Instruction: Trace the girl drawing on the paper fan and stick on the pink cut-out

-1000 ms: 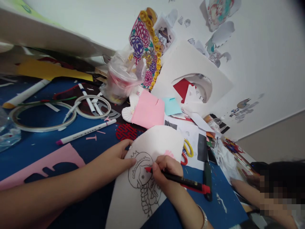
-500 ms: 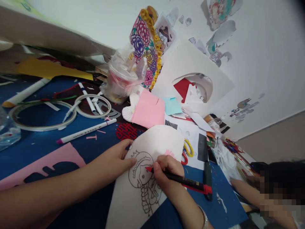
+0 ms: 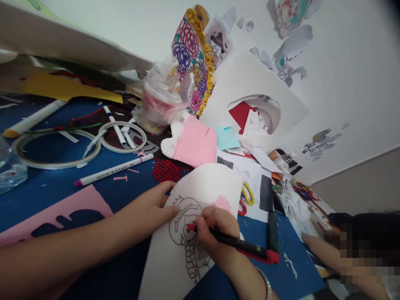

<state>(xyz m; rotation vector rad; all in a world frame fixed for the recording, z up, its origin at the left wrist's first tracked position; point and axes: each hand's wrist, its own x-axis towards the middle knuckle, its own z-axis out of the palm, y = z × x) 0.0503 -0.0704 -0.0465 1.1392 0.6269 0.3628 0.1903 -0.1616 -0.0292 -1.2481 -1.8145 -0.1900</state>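
Note:
On a white paper is a black line drawing of a figure with a crown and a long braid; a pink patch shows near the paper's right edge. My left hand is closed on the paper's left edge, thumb on top and the other fingers partly hidden. In my closed right hand is a black marker with a red tip, which points at the drawn face. Whether the tip touches the paper I cannot tell.
Scissors with yellow and red handles lie behind the paper. A purple-tipped marker, tape rolls, pink cut paper and a bagged cup are at left and back. Another person's arm reaches in at right.
The red marker tip has moved a little left and down across the drawn face, my right hand with it. My left hand stays at the paper's edge.

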